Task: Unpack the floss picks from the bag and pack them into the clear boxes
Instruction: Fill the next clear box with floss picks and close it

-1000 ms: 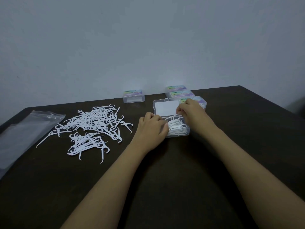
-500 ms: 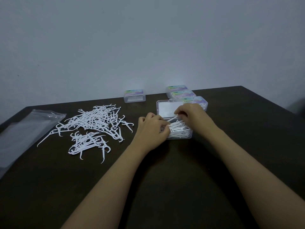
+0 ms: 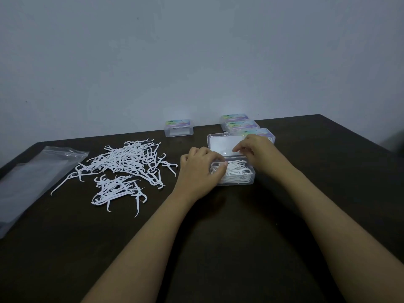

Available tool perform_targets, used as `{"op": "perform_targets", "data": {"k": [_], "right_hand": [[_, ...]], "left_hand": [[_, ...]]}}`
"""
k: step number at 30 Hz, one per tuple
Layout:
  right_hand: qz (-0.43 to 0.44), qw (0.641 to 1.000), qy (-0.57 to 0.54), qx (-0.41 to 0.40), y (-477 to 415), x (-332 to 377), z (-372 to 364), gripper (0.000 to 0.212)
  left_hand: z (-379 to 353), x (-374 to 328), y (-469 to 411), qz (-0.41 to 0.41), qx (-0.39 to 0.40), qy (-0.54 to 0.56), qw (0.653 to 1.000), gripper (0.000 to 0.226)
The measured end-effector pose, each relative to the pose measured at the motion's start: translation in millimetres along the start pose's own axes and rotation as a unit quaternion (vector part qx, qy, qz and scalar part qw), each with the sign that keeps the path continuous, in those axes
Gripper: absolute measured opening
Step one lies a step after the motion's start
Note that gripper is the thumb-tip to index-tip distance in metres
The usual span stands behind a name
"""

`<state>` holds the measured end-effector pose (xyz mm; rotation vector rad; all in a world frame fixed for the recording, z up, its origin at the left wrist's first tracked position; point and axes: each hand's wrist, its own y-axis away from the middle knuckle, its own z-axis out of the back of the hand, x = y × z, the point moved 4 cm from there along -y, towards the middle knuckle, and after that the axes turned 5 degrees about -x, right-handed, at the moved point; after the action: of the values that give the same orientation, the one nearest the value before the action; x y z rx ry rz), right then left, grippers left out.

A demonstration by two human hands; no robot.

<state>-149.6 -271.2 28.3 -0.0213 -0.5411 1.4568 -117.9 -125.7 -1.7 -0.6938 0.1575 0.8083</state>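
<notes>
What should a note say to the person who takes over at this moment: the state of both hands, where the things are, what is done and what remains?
Left hand: grips the left end of the open box, thumb on the packed picks.
Right hand: fingers curled over the lid; I cannot tell whether it holds anything.
Things: bag flat at the table's left; loose floss picks in two heaps beside it; four closed boxes at the back.
Done: bag looks emptied; open box partly filled.
Left: pack the loose picks, close the box.

Open clear box (image 3: 240,181): left hand (image 3: 200,171) apparently grips, right hand (image 3: 258,149) at lid (image 3: 220,145).
</notes>
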Motion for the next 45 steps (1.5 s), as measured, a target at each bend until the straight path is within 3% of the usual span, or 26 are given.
{"op": "perform_targets", "data": {"k": [4,8,11,19,23,27,30,34,39,45], "right_hand": [[-0.002,0.992,-0.056,-0.109,4,-8,5,0.033],[-0.013,0.994,-0.096,-0.056,12,-5,-8,0.058],[0.014,0.999,-0.031,-0.008,17,3,-22,0.064],[0.112,0.991,0.019,-0.077,32,52,-36,0.091],[0.193,0.977,-0.006,-0.089,36,98,-60,0.087],[0.186,0.982,0.007,-0.014,33,126,-82,0.09],[0.118,0.992,0.024,0.037,23,132,-92,0.075],[0.041,0.996,0.031,0.076,13,131,-101,0.087],[0.036,0.993,0.074,0.089,4,131,-107,0.098],[0.071,0.992,0.096,0.048,1,135,-103,0.064]], "left_hand": [[6,-1,1,-0.011,-0.079,0.025,0.996,0.067],[2,3,6,0.011,-0.075,-0.039,0.996,0.075],[-3,5,9,0.024,-0.051,-0.078,0.995,0.069],[29,35,26,0.039,-0.125,-0.164,0.978,0.07],[57,70,45,0.149,-0.125,-0.173,0.965,0.074],[78,99,62,0.254,-0.12,-0.165,0.945,0.053],[87,113,71,0.26,-0.106,-0.179,0.943,0.047],[105,138,78,0.258,-0.091,-0.153,0.95,0.045],[109,150,81,0.233,-0.021,-0.14,0.962,0.049],[106,150,80,0.221,-0.021,-0.121,0.968,0.035]]}}
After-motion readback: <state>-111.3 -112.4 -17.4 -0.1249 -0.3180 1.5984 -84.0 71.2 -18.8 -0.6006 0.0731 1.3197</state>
